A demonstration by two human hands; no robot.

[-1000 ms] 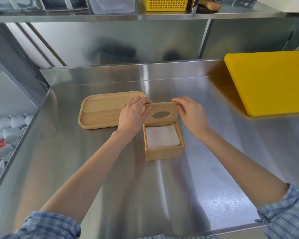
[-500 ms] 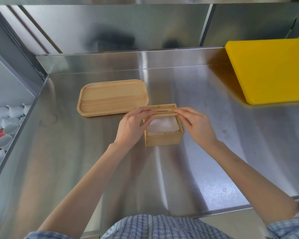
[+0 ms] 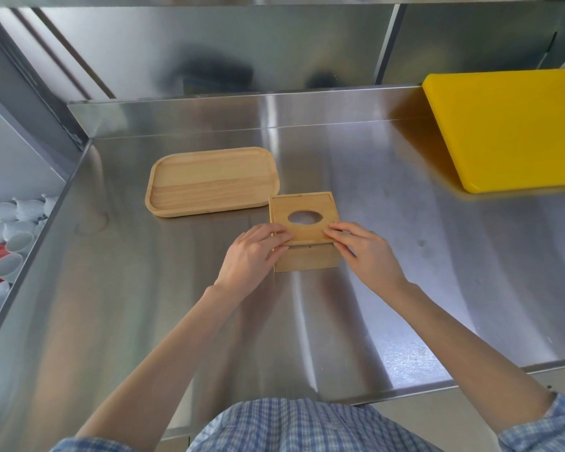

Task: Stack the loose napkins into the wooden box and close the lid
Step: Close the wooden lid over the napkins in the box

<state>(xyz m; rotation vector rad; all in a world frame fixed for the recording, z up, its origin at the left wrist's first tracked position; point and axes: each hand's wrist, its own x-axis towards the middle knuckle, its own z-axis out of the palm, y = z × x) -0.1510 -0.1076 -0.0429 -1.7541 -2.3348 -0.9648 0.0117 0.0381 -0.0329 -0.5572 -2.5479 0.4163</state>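
Steel counter (image 3: 405, 288); napkins hidden under lid (image 3: 307, 230).

The square light-wood box (image 3: 307, 259) stands upright between the left hand (image 3: 253, 254) and right hand (image 3: 366, 252). Its flat wooden lid with an oval opening (image 3: 302, 210) lies on top, fingertips of both hands touching its near corners; white napkin (image 3: 303, 218) shows through the opening.

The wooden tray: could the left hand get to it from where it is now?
Probably yes. The wooden tray lies just beyond and left of the left hand, with only bare steel counter between. The hand would first have to leave the lid that its fingertips press.
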